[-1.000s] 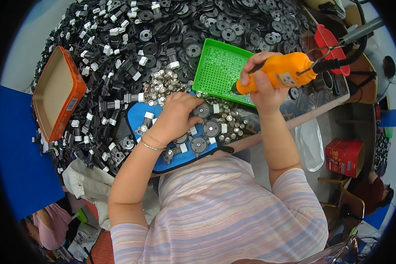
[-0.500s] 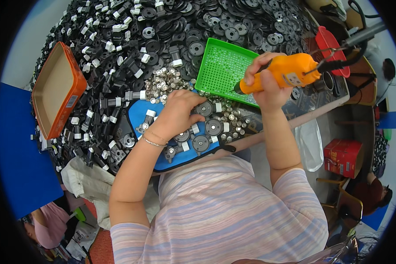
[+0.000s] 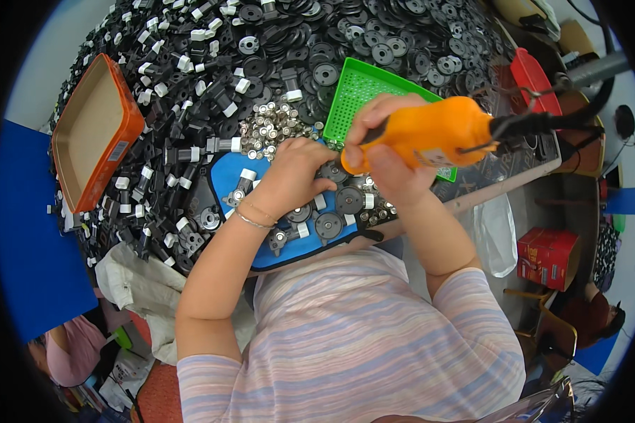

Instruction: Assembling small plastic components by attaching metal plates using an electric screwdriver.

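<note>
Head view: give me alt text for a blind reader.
The right hand grips an orange corded tool beside the left hand, among disc-shaped parts on a blue mat. A green tray, small metal pieces and heaped black parts lie nearby.

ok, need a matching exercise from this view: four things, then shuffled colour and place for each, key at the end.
Things
1. corded tool
2. perforated tray
3. mat
4. small metal parts

Colour and place
A. blue, partly covered by the left hand
B. silvery, heaped past the mat's far edge
C. orange, gripped in the right hand
D. green, partly hidden behind the right hand

Pairs: 1-C, 2-D, 3-A, 4-B
</note>
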The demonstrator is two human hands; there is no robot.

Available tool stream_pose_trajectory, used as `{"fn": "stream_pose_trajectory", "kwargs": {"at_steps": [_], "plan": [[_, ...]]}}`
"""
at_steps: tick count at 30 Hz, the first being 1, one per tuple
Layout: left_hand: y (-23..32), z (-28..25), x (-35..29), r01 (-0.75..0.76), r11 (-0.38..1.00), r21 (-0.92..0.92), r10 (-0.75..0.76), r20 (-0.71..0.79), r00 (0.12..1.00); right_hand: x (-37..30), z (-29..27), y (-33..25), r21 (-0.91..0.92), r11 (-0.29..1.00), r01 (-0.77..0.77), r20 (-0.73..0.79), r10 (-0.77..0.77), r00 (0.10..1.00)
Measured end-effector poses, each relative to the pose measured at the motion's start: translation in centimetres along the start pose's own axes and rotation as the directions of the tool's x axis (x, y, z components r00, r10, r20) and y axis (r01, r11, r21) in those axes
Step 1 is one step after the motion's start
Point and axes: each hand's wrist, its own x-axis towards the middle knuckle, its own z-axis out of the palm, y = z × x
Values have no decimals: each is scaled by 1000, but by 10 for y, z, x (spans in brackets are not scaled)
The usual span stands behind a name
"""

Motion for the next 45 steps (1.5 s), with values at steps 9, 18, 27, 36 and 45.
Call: {"fn": "stream_pose_trajectory", "kwargs": {"at_steps": [9,18,27,36,45], "plan": [[-3,3,1,4,1000,-1,-4,-24,1000,-1,1,21,-128,992,17,74,-8,997],[-3,1,-1,0,1000,29,1,-17,1000,21,-18,-17,117,993,-3,153,-15,988],[0,0,0,5,999,53,-6,16,1000,7,-58,-7,-157,984,89,-144,-112,983],[0,1,0,22,999,47,-22,6,1000,4,-66,-4,-181,983,20,-143,-46,989],[1,0,1,9,998,59,-9,1,1000,6,-66,-10,-150,989,2,-145,-24,989]]}}
